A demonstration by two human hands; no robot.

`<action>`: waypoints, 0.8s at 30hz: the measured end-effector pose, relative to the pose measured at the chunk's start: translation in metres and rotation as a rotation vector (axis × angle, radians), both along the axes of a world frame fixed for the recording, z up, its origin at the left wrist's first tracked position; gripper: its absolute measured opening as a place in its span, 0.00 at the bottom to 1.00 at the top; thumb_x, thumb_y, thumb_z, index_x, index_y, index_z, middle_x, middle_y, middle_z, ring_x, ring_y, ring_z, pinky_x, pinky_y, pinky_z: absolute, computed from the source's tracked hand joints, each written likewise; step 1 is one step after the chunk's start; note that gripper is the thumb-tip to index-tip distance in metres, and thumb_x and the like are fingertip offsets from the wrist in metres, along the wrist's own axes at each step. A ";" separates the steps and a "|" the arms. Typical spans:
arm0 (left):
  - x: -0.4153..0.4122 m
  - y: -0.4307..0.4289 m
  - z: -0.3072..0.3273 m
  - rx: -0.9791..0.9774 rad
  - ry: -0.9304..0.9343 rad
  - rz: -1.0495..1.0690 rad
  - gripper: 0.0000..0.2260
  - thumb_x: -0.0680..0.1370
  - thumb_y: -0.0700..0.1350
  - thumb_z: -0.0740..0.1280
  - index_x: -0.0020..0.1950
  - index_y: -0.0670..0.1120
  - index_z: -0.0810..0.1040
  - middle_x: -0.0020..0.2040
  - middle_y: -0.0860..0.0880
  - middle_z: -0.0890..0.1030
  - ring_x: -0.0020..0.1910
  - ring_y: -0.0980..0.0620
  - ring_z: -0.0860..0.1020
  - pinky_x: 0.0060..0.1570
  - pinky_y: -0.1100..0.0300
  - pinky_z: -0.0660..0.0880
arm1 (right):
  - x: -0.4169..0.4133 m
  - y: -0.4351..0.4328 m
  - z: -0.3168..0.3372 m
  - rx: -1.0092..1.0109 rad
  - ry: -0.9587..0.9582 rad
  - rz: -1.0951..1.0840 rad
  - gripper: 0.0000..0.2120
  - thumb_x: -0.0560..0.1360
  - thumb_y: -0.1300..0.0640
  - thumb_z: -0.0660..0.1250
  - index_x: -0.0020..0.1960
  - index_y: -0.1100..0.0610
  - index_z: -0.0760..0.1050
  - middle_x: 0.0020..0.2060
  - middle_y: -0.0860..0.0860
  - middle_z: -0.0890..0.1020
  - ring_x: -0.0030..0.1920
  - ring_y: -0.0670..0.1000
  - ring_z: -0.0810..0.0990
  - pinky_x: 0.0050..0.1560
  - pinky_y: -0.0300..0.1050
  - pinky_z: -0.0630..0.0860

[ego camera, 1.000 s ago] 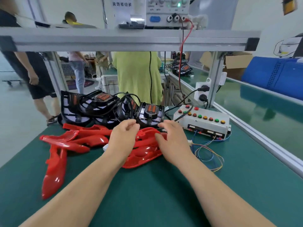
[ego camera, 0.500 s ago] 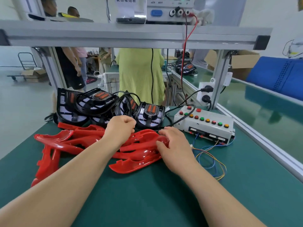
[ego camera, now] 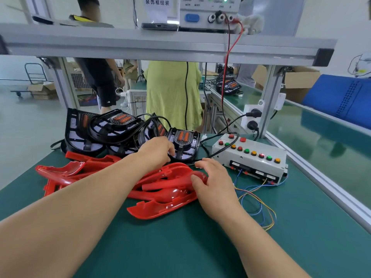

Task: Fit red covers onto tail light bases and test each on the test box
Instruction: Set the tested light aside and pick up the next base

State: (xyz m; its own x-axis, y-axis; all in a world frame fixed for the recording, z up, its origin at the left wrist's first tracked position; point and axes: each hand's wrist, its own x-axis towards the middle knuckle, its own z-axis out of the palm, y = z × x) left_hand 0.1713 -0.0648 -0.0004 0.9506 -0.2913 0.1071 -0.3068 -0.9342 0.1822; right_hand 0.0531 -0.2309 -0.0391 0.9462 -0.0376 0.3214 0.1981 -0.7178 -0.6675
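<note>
Several red covers (ego camera: 64,171) lie heaped on the green bench (ego camera: 180,247). Behind them is a pile of black tail light bases (ego camera: 112,133) with cables. My left hand (ego camera: 157,152) reaches over the covers, and its curled fingers grip the near-left edge of the nearest tail light base (ego camera: 184,144). My right hand (ego camera: 213,182) holds the right end of the top red cover (ego camera: 172,178), thumb on its side and fingers arched over its tip. The white test box (ego camera: 251,157) with coloured buttons stands just right of both hands.
Thin coloured wires (ego camera: 258,199) trail from the test box over the bench. An aluminium shelf beam (ego camera: 160,49) crosses overhead and carries a power supply (ego camera: 208,15). A post (ego camera: 268,101) with a socket (ego camera: 252,118) stands behind the box. People stand beyond the bench.
My left hand has moved forward from the red covers to the nearest black base. My right hand has stayed on the end of the top cover. The camera has come closer.
</note>
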 end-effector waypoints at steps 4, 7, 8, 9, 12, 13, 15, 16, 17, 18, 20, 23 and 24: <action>0.010 0.005 -0.006 0.055 -0.021 -0.071 0.11 0.77 0.43 0.72 0.58 0.48 0.83 0.58 0.50 0.75 0.58 0.46 0.77 0.56 0.49 0.75 | 0.002 -0.001 0.001 0.053 0.012 -0.014 0.18 0.79 0.55 0.64 0.68 0.54 0.73 0.69 0.48 0.71 0.72 0.47 0.65 0.73 0.43 0.60; 0.014 0.009 -0.009 0.098 -0.026 -0.127 0.09 0.77 0.42 0.70 0.57 0.48 0.81 0.54 0.52 0.74 0.56 0.46 0.76 0.54 0.51 0.74 | 0.002 -0.002 0.001 0.094 0.030 -0.027 0.17 0.79 0.55 0.65 0.68 0.54 0.74 0.68 0.48 0.72 0.70 0.47 0.67 0.72 0.46 0.63; 0.015 0.010 -0.010 0.122 -0.034 -0.138 0.09 0.78 0.41 0.69 0.58 0.48 0.80 0.55 0.51 0.74 0.55 0.47 0.77 0.53 0.52 0.74 | 0.001 -0.002 0.001 0.101 0.036 -0.028 0.18 0.79 0.55 0.65 0.68 0.53 0.74 0.68 0.47 0.72 0.70 0.47 0.67 0.72 0.46 0.63; 0.015 0.010 -0.010 0.143 -0.051 -0.147 0.08 0.79 0.40 0.68 0.58 0.47 0.79 0.57 0.51 0.74 0.53 0.48 0.77 0.52 0.52 0.74 | 0.001 -0.002 0.001 0.105 0.042 -0.028 0.18 0.79 0.55 0.65 0.68 0.53 0.73 0.68 0.47 0.72 0.70 0.47 0.67 0.72 0.45 0.63; 0.014 0.009 -0.010 0.160 -0.123 -0.149 0.08 0.81 0.39 0.65 0.60 0.47 0.75 0.60 0.49 0.73 0.50 0.48 0.77 0.49 0.50 0.74 | 0.000 -0.002 0.001 0.123 0.056 -0.032 0.18 0.79 0.55 0.64 0.68 0.52 0.73 0.66 0.46 0.73 0.68 0.48 0.69 0.71 0.45 0.65; 0.013 0.008 -0.009 0.155 -0.145 -0.144 0.09 0.82 0.39 0.64 0.61 0.46 0.74 0.61 0.48 0.73 0.52 0.46 0.78 0.50 0.49 0.75 | 0.000 -0.002 0.001 0.132 0.061 -0.034 0.17 0.78 0.55 0.64 0.68 0.52 0.73 0.66 0.46 0.73 0.67 0.48 0.70 0.70 0.45 0.65; 0.013 0.005 -0.006 0.135 -0.172 -0.129 0.11 0.82 0.38 0.63 0.64 0.45 0.73 0.61 0.46 0.73 0.56 0.44 0.78 0.52 0.50 0.75 | 0.000 -0.002 0.002 0.140 0.068 -0.041 0.18 0.78 0.55 0.64 0.68 0.52 0.73 0.66 0.46 0.73 0.67 0.47 0.70 0.70 0.46 0.66; 0.012 0.005 -0.004 0.114 -0.181 -0.124 0.12 0.82 0.36 0.63 0.65 0.45 0.73 0.62 0.46 0.73 0.57 0.44 0.78 0.53 0.50 0.75 | 0.000 -0.002 0.002 0.140 0.067 -0.044 0.18 0.78 0.55 0.64 0.68 0.52 0.73 0.66 0.46 0.73 0.67 0.47 0.69 0.70 0.45 0.66; 0.012 0.005 -0.003 0.091 -0.189 -0.119 0.13 0.82 0.35 0.63 0.65 0.44 0.72 0.61 0.45 0.74 0.57 0.44 0.78 0.53 0.51 0.74 | 0.001 -0.002 0.002 0.139 0.063 -0.046 0.18 0.78 0.55 0.64 0.68 0.52 0.73 0.66 0.46 0.73 0.68 0.47 0.69 0.70 0.45 0.66; 0.011 0.005 -0.002 0.066 -0.195 -0.119 0.13 0.82 0.35 0.62 0.65 0.44 0.72 0.61 0.45 0.74 0.57 0.44 0.77 0.53 0.52 0.73 | 0.001 -0.002 0.002 0.137 0.057 -0.047 0.18 0.78 0.55 0.64 0.68 0.52 0.73 0.66 0.46 0.73 0.68 0.47 0.69 0.70 0.45 0.66; 0.007 0.006 0.000 0.025 -0.212 -0.138 0.11 0.82 0.37 0.62 0.65 0.42 0.73 0.61 0.44 0.73 0.57 0.42 0.77 0.51 0.52 0.71 | 0.001 -0.002 0.002 0.137 0.050 -0.047 0.17 0.78 0.55 0.65 0.67 0.52 0.74 0.66 0.47 0.73 0.68 0.47 0.69 0.69 0.44 0.66; -0.004 0.004 0.001 -0.006 -0.273 -0.160 0.10 0.84 0.41 0.60 0.64 0.42 0.72 0.61 0.44 0.73 0.54 0.41 0.77 0.46 0.54 0.68 | 0.001 -0.003 0.002 0.160 0.047 -0.054 0.17 0.78 0.55 0.64 0.67 0.52 0.74 0.67 0.46 0.73 0.67 0.46 0.69 0.69 0.43 0.66; -0.009 0.001 0.002 -0.006 -0.306 -0.157 0.10 0.84 0.42 0.60 0.64 0.42 0.72 0.61 0.44 0.73 0.54 0.42 0.77 0.44 0.56 0.66 | 0.001 -0.003 0.002 0.170 0.042 -0.056 0.17 0.78 0.55 0.64 0.67 0.51 0.74 0.67 0.46 0.73 0.67 0.46 0.69 0.68 0.42 0.66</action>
